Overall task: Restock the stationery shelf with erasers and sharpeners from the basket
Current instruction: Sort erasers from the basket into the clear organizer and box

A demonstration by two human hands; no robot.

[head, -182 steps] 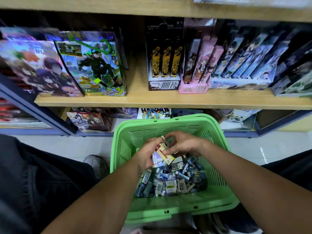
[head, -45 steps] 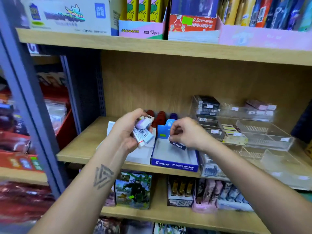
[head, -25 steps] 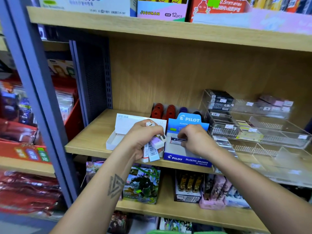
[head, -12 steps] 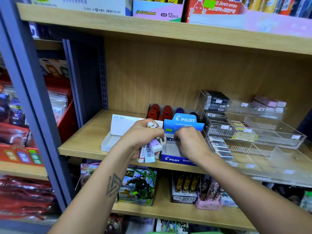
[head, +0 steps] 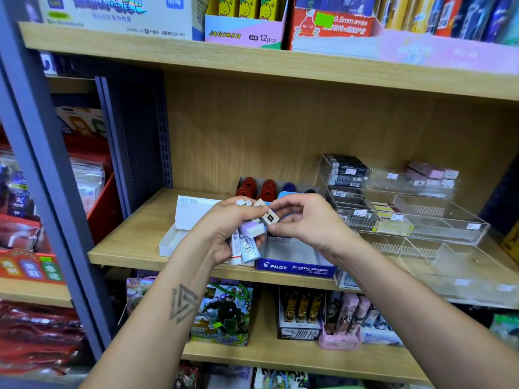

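Left hand (head: pixel 224 231) grips a fanned bunch of small erasers (head: pixel 247 240), fingers curled round them, barcoded sleeves pointing down. Right hand (head: pixel 306 223), just beside it, pinches one eraser (head: pixel 269 217) at the top of the bunch between thumb and forefinger, apparently drawing it free. Both hands hover over the front of a wooden shelf (head: pixel 126 248). Directly below the right hand sits an open blue eraser box (head: pixel 295 266), its tray mostly bare. A white box (head: pixel 179 234) lies to the left, behind the left hand. Clear trays (head: pixel 421 228) with a few packs stand to the right, and red and blue round items (head: pixel 261 189) sit at the back.

To do this well, the left grip should stay firm so the rest do not spill as one slides out. The freed eraser probably belongs flat in the blue box, label up, tucked against the back wall to leave room for more. No basket is clearly seen.
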